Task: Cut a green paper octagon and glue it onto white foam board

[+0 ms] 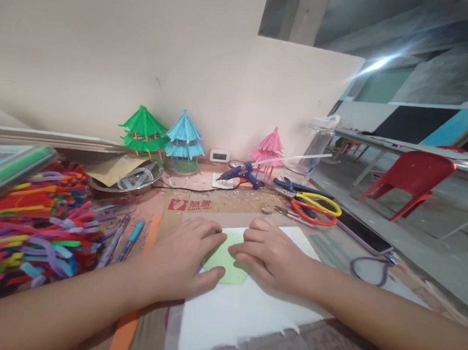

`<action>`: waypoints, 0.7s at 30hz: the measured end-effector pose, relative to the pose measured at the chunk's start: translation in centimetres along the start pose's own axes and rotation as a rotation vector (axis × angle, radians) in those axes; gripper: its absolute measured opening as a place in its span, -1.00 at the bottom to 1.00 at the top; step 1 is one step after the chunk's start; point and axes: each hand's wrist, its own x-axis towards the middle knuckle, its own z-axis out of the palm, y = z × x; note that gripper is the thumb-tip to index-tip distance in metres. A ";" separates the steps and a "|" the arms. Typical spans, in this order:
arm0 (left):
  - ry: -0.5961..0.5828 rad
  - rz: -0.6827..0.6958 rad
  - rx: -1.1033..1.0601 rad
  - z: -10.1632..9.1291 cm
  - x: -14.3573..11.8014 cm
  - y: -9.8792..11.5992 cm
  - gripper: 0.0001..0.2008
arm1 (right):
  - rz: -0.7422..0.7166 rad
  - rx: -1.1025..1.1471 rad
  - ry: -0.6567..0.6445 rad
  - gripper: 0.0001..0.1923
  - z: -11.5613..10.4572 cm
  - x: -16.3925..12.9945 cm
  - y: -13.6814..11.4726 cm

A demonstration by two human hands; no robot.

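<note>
Here, in the head view, both hands are pressing flat on a pale green paper piece (229, 259) lying on a white sheet (245, 313) in the middle of the tabletop (326, 349). The left hand (181, 259) is holding it down, fingers spread and gripping nothing; the right hand (271, 254) is lying fingers together along its edge. Judging by this, steady, even pressure is keeping it from sliding. Pipe cleaners (28, 226) are piling at left; paper pagodas (163, 133), a glue gun (240, 174) and scissors (313, 203) are standing behind. Beyond, a red chair (414, 178).
</note>
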 end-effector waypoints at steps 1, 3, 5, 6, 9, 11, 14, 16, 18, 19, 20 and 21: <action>0.001 -0.002 0.002 0.0 0.0 0.0 -0.54 | -0.004 -0.006 0.007 -0.67 0.0 0.0 0.0; 0.007 -0.001 0.004 0.1 -0.1 -0.1 -0.54 | -0.028 -0.009 0.005 -0.67 0.0 0.0 0.0; 0.013 0.008 0.002 0.2 -0.1 -0.2 -0.55 | -0.049 -0.001 -0.002 -0.67 0.0 0.0 0.0; 0.017 0.011 0.001 0.2 -0.1 -0.1 -0.55 | -0.052 0.004 -0.005 -0.67 0.0 0.0 0.0; 0.015 0.012 0.001 0.1 -0.1 -0.1 -0.56 | -0.039 0.003 -0.006 -0.66 0.1 -0.1 0.1; 0.009 0.008 0.002 0.0 0.0 0.0 -0.56 | -0.029 -0.009 0.013 -0.65 0.2 -0.1 0.1; 0.012 0.008 0.003 0.0 0.0 0.0 -0.55 | -0.010 -0.028 0.048 -0.64 0.3 -0.1 0.1; 0.018 0.014 0.005 0.1 0.0 -0.1 -0.55 | -0.004 -0.025 0.034 -0.66 0.2 -0.1 0.0; 0.023 0.015 0.006 0.2 -0.1 -0.1 -0.56 | -0.024 0.002 -0.012 -0.69 0.1 0.0 -0.1; 0.024 0.015 0.004 0.2 -0.1 -0.1 -0.57 | -0.040 0.021 -0.035 -0.69 0.0 0.0 -0.1; 0.023 0.013 0.003 0.2 -0.1 -0.1 -0.57 | -0.052 0.039 -0.049 -0.69 0.0 0.0 -0.1; 0.020 0.011 0.002 0.2 -0.1 -0.1 -0.57 | -0.057 0.053 -0.052 -0.69 0.0 0.0 -0.1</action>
